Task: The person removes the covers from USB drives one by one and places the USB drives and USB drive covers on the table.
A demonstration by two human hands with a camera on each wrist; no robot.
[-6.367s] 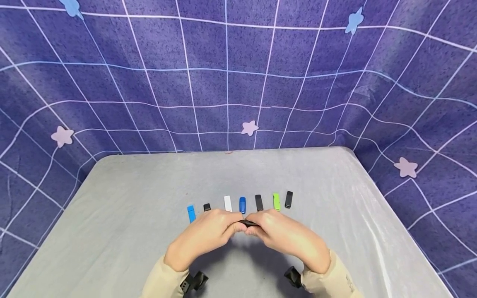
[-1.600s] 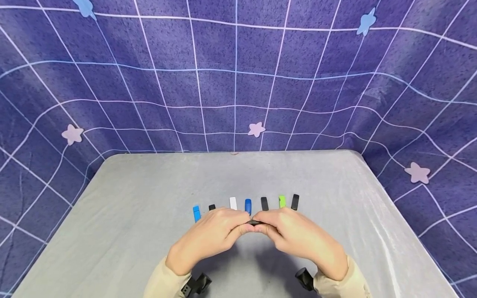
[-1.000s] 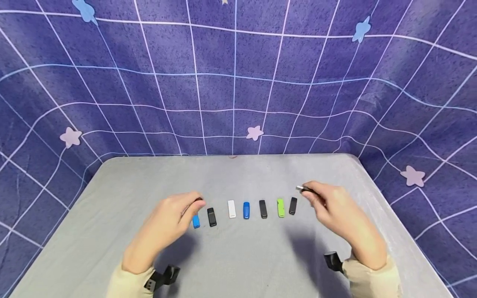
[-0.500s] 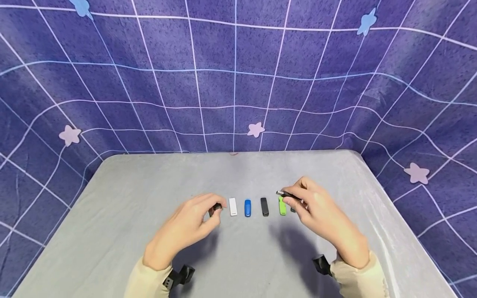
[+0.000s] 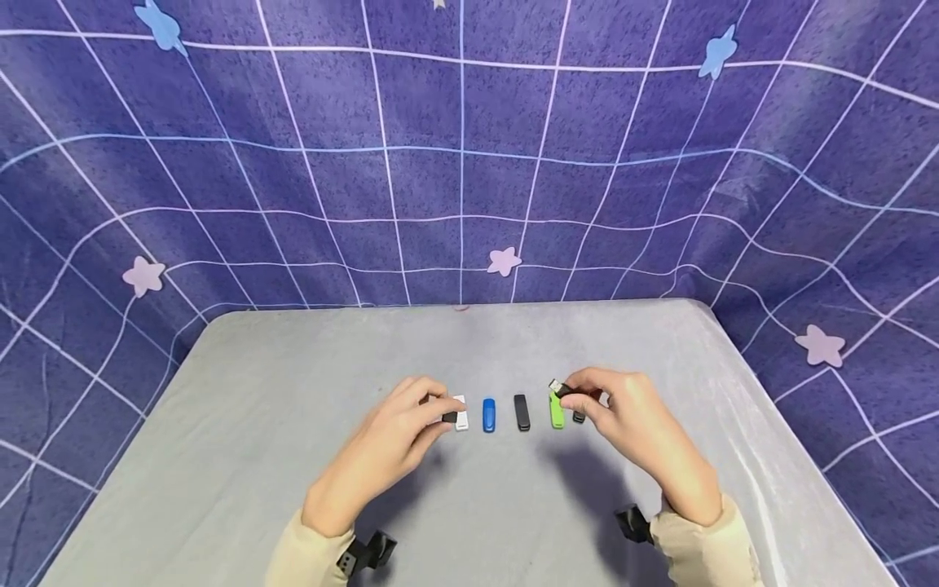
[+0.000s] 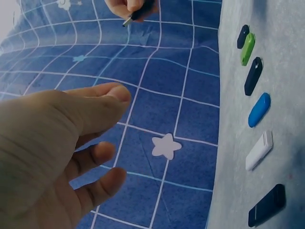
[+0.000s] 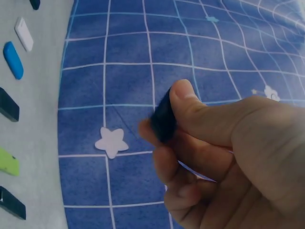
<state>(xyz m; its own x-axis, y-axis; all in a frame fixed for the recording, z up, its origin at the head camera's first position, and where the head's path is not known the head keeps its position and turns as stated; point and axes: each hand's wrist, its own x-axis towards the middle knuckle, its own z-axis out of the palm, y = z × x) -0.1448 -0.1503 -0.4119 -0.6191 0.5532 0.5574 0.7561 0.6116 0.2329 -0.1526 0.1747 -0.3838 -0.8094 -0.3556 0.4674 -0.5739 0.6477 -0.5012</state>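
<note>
Right hand [image 5: 623, 414] pinches uncapped black stick [image 5: 564, 390]; left hand [image 5: 399, 428], apart, pinches dark piece [image 5: 450, 417], likely its cap. Separation judged complete; blue stick [image 5: 489, 416], lower centre, untouched.

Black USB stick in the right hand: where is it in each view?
Head: held stick, right of center, below mid-height.
Left wrist: held stick, top edge, near the middle.
Right wrist: held stick, near center, blurred.
Shared landmark: green stick, right of center, upper right, left edge, respectively.

Left sleeve [image 5: 311, 550] beige, lightly creased; right sleeve [image 5: 704, 546] same beige. Boxy black wrist camera [image 5: 381, 549] beside each; left mount [image 5: 352, 558] shows pale dots.
</note>
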